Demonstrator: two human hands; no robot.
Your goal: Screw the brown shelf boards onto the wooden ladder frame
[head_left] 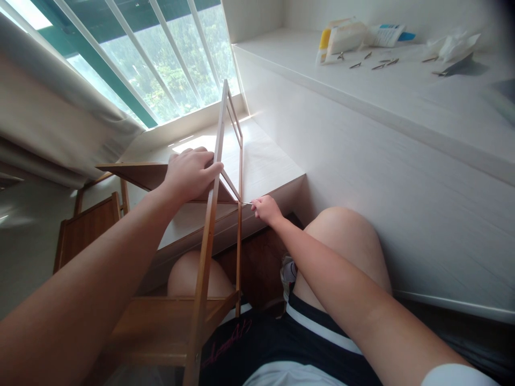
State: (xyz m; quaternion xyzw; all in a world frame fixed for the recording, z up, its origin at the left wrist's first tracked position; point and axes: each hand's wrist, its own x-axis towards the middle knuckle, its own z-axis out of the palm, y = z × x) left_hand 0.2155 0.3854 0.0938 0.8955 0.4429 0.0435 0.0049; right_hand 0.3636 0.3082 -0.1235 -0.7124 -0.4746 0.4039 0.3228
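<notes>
A wooden shelf rack (209,230) stands tilted between my legs, its slim side rails rising toward the window. My left hand (190,172) is closed around the nearer rail, thumb over its edge. Beyond that hand, a brown shelf board (139,172) juts out to the left. A lower board (148,327) lies close to my lap. With closed fingers, my right hand (266,209) pinches a thin metal tool (247,203), perhaps a hex key. Its tip meets the farther rail near the board's corner; the rest is hidden in my fingers.
Several small screws (378,67) lie on the white ledge (402,102) at upper right, near a yellow-capped glue stick (323,45), a white-and-blue tube (388,35) and plastic bags (453,45). A low white platform (265,161) adjoins the barred window. Another wooden piece (90,225) stands left.
</notes>
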